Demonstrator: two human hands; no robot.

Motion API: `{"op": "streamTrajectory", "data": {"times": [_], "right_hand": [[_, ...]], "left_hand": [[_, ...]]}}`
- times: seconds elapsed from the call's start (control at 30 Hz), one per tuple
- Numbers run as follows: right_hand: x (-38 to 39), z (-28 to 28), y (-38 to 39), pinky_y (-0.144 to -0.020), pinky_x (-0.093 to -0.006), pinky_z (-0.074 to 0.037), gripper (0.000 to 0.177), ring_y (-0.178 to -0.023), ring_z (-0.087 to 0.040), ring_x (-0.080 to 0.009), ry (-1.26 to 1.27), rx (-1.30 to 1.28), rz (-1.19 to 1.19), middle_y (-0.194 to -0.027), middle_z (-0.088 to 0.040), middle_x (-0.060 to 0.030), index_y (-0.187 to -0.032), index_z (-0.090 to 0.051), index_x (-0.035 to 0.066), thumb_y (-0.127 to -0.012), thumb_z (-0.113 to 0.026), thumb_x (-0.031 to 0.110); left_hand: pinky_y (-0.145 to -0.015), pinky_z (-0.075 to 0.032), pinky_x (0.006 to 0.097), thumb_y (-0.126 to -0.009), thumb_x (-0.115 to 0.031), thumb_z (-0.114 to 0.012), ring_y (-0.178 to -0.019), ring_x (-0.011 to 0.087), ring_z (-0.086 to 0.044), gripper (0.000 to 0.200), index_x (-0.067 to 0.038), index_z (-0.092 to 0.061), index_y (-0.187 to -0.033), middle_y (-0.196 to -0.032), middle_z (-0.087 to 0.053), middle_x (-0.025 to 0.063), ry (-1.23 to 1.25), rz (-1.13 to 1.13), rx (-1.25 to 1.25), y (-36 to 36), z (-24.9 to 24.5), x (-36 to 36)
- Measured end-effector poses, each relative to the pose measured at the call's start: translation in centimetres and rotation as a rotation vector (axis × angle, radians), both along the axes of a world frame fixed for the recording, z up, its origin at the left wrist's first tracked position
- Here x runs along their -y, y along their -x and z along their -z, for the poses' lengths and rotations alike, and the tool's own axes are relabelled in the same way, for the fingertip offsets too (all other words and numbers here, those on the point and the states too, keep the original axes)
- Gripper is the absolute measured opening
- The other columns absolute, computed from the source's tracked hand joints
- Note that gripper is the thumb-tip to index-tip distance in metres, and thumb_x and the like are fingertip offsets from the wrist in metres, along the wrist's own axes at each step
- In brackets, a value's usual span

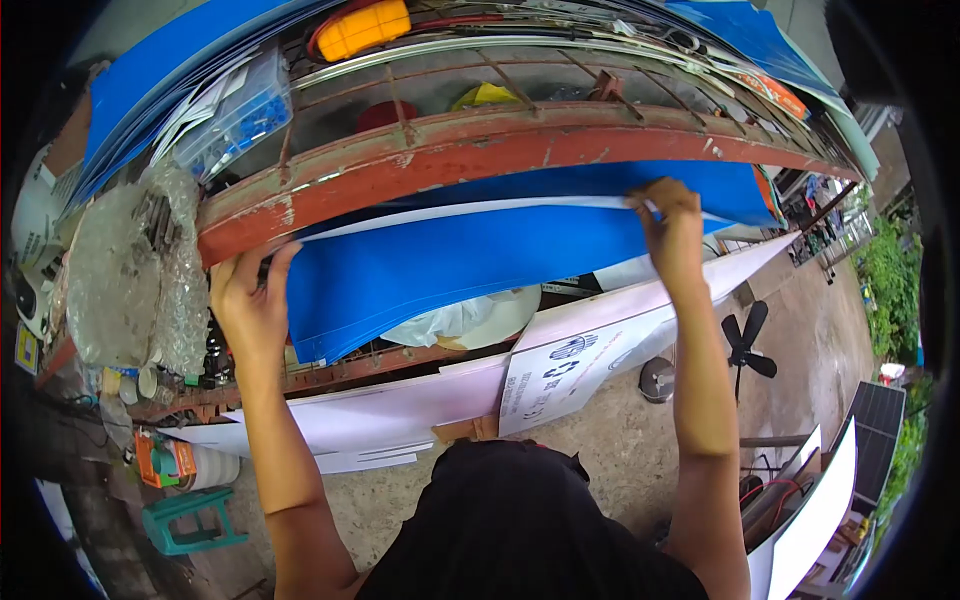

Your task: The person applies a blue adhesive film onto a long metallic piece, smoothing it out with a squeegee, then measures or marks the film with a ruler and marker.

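A blue sheet (450, 265) with a pale upper edge stretches between my two hands, just under the red metal beam (500, 150) of a rack. My left hand (248, 300) pinches its upper left corner, thumb and fingers closed close below the beam's end. At the right, my right hand (668, 225) has thumb and fingertips closed on the top edge. Behind this sheet lies more blue sheet material (730, 190), partly hidden. A white plastic bag (437, 325) shows beneath the sheet's lower edge.
Bubble wrap (180, 270) hangs left of my left hand. White printed boards (590, 360) lean along the rack's front. A black fan (747, 340) stands at the right, a green stool (190, 520) at the lower left. Above are a clear bin (240, 115) and an orange case (362, 28).
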State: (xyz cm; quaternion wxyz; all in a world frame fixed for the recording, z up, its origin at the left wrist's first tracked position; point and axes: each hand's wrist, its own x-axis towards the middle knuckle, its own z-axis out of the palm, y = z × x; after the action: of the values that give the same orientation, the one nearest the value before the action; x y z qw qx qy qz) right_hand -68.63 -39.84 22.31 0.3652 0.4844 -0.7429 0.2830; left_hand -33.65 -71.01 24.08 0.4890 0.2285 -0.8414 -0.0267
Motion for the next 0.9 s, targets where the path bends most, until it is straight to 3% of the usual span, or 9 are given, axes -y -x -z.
{"op": "streamTrajectory", "data": {"times": [0.2,0.27,0.37,0.5,0.63,0.7,0.73,0.8,0.9], "right_hand": [[-3.8,-5.3,-2.4,-0.084,-0.0376,-0.05,0.005,-0.088,-0.068,-0.0314,0.053,0.194,0.064,-0.093,-0.074,-0.0107,-0.087,-0.074,0.005,-0.083,-0.076,0.005],[-5.2,-5.1,-4.3,-0.086,-0.0381,-0.049,0.005,-0.09,-0.067,-0.0315,0.044,0.215,0.091,-0.093,-0.074,-0.0107,-0.089,-0.073,0.005,-0.084,-0.076,0.005],[-8.3,-3.2,-7.9,-0.093,-0.0409,-0.046,0.005,-0.1,-0.064,-0.0309,0.042,0.121,0.216,-0.1,-0.072,-0.0093,-0.089,-0.072,0.004,-0.085,-0.074,0.006],[-12.8,3.7,-11.0,-0.095,-0.0405,-0.046,0.006,-0.112,-0.058,-0.0296,0.071,0.256,0.303,-0.119,-0.067,-0.0096,-0.09,-0.075,0.005,-0.086,-0.076,0.008],[-16.1,10.0,-10.3,-0.1,-0.039,-0.047,0.019,-0.121,-0.059,-0.0252,0.303,0.424,0.246,-0.129,-0.063,-0.0115,-0.111,-0.073,0.005,-0.095,-0.074,0.015],[-16.4,10.6,-9.1,-0.099,-0.0381,-0.05,0.038,-0.121,-0.061,-0.0251,0.862,1.007,0.153,-0.135,-0.06,-0.0123,-0.133,-0.059,0.005,-0.103,-0.067,0.026],[-16.9,11.3,-7.8,-0.091,-0.0365,-0.056,0.053,-0.117,-0.064,-0.0251,0.956,1.13,0.146,-0.137,-0.058,-0.0128,-0.143,-0.047,0.003,-0.106,-0.062,0.038],[-17.6,10.6,-5.7,-0.08,-0.035,-0.059,0.055,-0.109,-0.064,-0.0214,1.042,1.363,0.139,-0.131,-0.058,-0.0108,-0.134,-0.054,0.002,-0.101,-0.067,0.045],[-19.3,12.1,-0.8,-0.066,-0.0309,-0.056,0.052,-0.082,-0.058,-0.0108,1.002,1.222,0.432,-0.09,-0.056,0.0012,-0.112,-0.062,0.008,-0.091,-0.077,0.053]], "left_hand": [[-0.082,-0.047,0.0278,-0.085,0.006,-0.077,-0.089,0.02,-0.062,0.012,0.002,-0.073,-0.096,-0.091,-0.069,0.0109,-0.2,0.182,-0.221,-3.7,0.5,-2.8],[-0.078,-0.048,0.031,-0.078,0.006,-0.081,-0.084,0.0215,-0.063,0.015,0.001,-0.073,-0.09,-0.084,-0.07,0.0099,-0.122,0.184,-0.187,-6.0,0.8,-3.8],[-0.067,-0.045,0.0348,-0.065,0.001,-0.087,-0.073,0.0226,-0.059,0.021,-0.006,-0.076,-0.081,-0.08,-0.072,0.0047,0.043,0.324,-0.05,-9.3,0.6,-5.2],[-0.064,-0.043,0.0335,-0.061,-0.002,-0.089,-0.07,0.0206,-0.057,0.022,-0.009,-0.079,-0.079,-0.079,-0.071,0.0017,-0.174,0.509,0.094,-11.2,2.7,-7.7],[-0.061,-0.041,0.0311,-0.059,-0.005,-0.091,-0.068,0.018,-0.056,0.024,-0.012,-0.081,-0.08,-0.075,-0.069,-0.0017,-0.337,0.666,0.242,-11.2,4.7,-9.2],[-0.06,-0.039,0.0309,-0.058,-0.006,-0.092,-0.066,0.0165,-0.055,0.025,-0.014,-0.082,-0.08,-0.073,-0.067,-0.0035,-0.346,0.715,0.316,-11.2,5.1,-9.4],[-0.06,-0.039,0.0309,-0.058,-0.006,-0.092,-0.066,0.0165,-0.055,0.025,-0.014,-0.082,-0.08,-0.073,-0.067,-0.0035,-0.345,0.737,0.318,-11.2,5.2,-9.4],[-0.06,-0.038,0.0309,-0.058,-0.006,-0.092,-0.065,0.0164,-0.055,0.025,-0.014,-0.081,-0.079,-0.073,-0.067,-0.0041,-0.354,0.762,0.333,-11.2,5.4,-9.5],[-0.06,-0.04,0.0312,-0.057,-0.005,-0.092,-0.065,0.0166,-0.055,0.025,-0.015,-0.081,-0.079,-0.073,-0.067,-0.0044,-0.378,0.784,0.333,-11.6,5.7,-9.4]]}}
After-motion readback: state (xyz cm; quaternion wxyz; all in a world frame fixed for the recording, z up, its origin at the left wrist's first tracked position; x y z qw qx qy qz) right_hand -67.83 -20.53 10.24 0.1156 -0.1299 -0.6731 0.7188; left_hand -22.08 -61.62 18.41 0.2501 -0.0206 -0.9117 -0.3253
